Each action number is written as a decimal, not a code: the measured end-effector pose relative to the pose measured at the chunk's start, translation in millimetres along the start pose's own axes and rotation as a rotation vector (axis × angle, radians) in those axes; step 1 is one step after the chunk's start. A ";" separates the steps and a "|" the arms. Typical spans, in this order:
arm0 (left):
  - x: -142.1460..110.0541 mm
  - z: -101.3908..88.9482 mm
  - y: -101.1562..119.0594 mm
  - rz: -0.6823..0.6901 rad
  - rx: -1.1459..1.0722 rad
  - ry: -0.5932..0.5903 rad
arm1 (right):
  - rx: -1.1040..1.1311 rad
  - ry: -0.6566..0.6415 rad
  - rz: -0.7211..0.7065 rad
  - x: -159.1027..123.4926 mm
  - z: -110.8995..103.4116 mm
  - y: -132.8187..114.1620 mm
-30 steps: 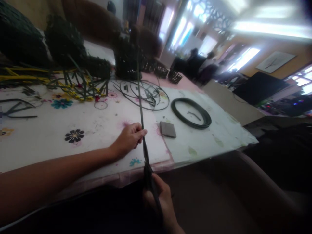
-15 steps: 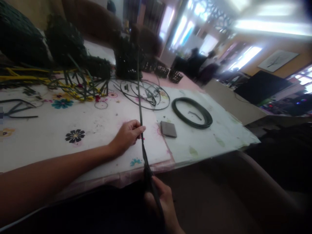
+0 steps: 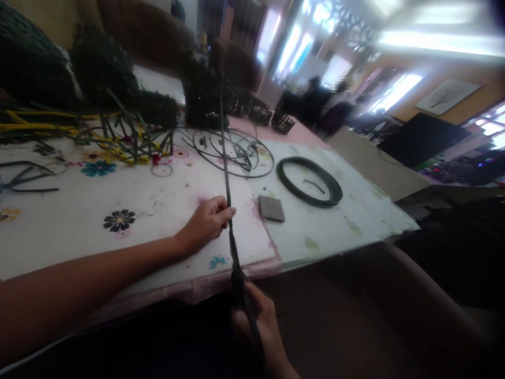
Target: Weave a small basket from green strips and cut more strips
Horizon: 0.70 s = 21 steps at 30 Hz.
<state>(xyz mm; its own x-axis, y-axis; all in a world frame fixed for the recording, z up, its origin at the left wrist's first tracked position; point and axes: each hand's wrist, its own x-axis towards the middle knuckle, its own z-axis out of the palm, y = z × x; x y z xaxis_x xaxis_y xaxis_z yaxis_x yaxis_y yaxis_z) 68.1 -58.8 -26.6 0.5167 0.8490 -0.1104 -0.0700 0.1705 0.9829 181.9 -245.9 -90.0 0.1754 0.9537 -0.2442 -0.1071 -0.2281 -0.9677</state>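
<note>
My left hand [image 3: 211, 221] pinches a long, thin dark green strip [image 3: 225, 163] between thumb and fingers above the table's front part. The strip rises from the hand toward the back of the table. Just below that grip, the blade tips of a pair of dark scissors [image 3: 237, 268] meet the strip's lower end. Wrapped around the scissors' handles is my right hand [image 3: 262, 321], in front of the table edge. Whether the blades are fully closed on the strip cannot be made out.
A flat grey block [image 3: 271, 208] and a coil of dark strip [image 3: 310, 181] lie on the flowered tablecloth [image 3: 158, 252]. Loose loops [image 3: 236, 152], green and yellow strips [image 3: 130, 137] and dark woven baskets [image 3: 207, 100] stand farther back. People [image 3: 315, 100] sit in the background.
The whole view has shifted very slightly to the left. Both hands keep nearly the same pose, with the strip and the scissors still held.
</note>
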 end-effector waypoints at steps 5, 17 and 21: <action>0.5 0.6 -2.7 -0.019 -0.010 0.015 | -0.063 -0.025 -0.031 -1.2 0.3 -11.9; -0.2 0.1 2.8 -0.015 0.010 0.043 | -0.009 -0.016 0.038 -0.7 0.8 0.6; -2.1 2.9 -0.2 -0.020 0.020 0.011 | 0.004 -0.010 0.033 1.4 1.4 2.3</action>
<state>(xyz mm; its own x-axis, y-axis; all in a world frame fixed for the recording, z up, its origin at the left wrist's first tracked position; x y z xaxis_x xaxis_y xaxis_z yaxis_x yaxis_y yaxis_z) 69.5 -62.1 -26.1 0.5083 0.8511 -0.1315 -0.0426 0.1774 0.9832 180.5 -244.8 -92.5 0.1623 0.9476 -0.2750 -0.1166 -0.2583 -0.9590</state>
